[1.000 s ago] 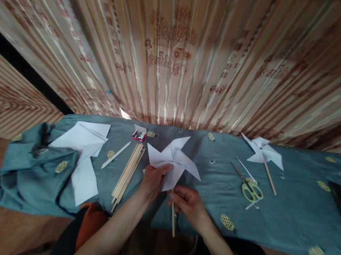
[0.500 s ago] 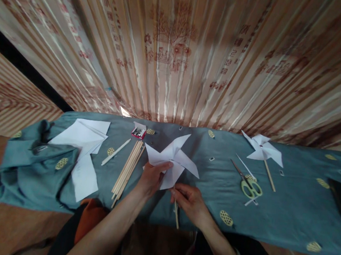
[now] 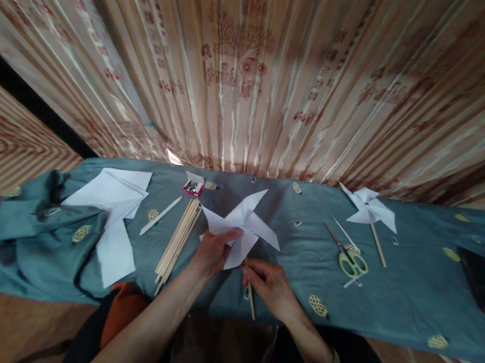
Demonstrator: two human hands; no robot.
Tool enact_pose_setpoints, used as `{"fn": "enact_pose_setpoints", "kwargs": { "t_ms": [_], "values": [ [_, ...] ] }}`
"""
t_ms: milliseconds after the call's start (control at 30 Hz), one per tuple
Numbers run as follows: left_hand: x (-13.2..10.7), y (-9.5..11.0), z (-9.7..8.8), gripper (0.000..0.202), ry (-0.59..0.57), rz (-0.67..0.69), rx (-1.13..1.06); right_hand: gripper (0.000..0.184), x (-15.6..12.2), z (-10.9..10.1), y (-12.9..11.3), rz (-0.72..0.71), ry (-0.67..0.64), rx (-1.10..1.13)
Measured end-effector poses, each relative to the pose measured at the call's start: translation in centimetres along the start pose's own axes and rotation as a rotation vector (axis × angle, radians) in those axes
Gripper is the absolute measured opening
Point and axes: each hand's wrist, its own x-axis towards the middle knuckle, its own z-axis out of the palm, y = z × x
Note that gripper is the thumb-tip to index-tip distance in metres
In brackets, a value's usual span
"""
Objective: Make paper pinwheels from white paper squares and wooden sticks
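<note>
A white paper pinwheel (image 3: 252,224) is held up over the cloth in front of me. My left hand (image 3: 214,251) grips it from the left, with the thumb on the paper close to its centre. My right hand (image 3: 270,284) pinches a thin wooden stick (image 3: 251,302) just under the lower blade; the stick's upper end is hidden behind the paper. To the left of my left hand lies a bundle of wooden sticks (image 3: 177,243). Past its far end stands an opened small red box (image 3: 193,186) holding tiny metal pieces.
Another pinwheel on a stick (image 3: 368,206) lies at the right, beside green-handled scissors (image 3: 352,263) and paper strips. A dark flat device (image 3: 483,282) rests at far right. White paper sheets (image 3: 119,249) and a white pencil-like stick (image 3: 161,215) lie left. A curtain (image 3: 240,118) hangs behind.
The whole view has shifted slightly. Both hands keep their hold on the pinwheel and the stick, with hardly any movement between them.
</note>
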Motion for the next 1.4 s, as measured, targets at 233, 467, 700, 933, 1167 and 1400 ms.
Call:
{"fn": "enact_pose_setpoints", "kwargs": {
  "t_ms": [233,467,700,933,1167,1400],
  "values": [
    [0.4,-0.3,0.0,0.035,-0.010,0.028,0.020,0.036,0.0,0.1,-0.3,0.016,0.013,-0.040],
    [0.5,0.0,0.4,0.032,0.013,0.034,0.030,0.033,-0.5,-0.2,-1.4,-0.048,0.113,-0.325],
    [1.0,-0.3,0.4,0.025,0.061,-0.003,-0.002,0.031,-0.5,0.0,-0.5,-0.276,0.350,-0.765],
    [0.9,-0.5,0.5,0.021,0.056,-0.031,0.022,0.032,-0.7,-0.5,-0.7,-0.364,0.396,-0.853],
    [0.7,-0.3,0.3,0.031,0.012,-0.009,0.038,0.033,-1.1,-0.6,-0.8,-0.327,0.337,-0.693],
    [0.0,-0.2,0.3,0.033,-0.036,0.000,0.067,0.032,-1.2,-0.8,-0.8,-0.246,0.240,-0.510]
  ]
}}
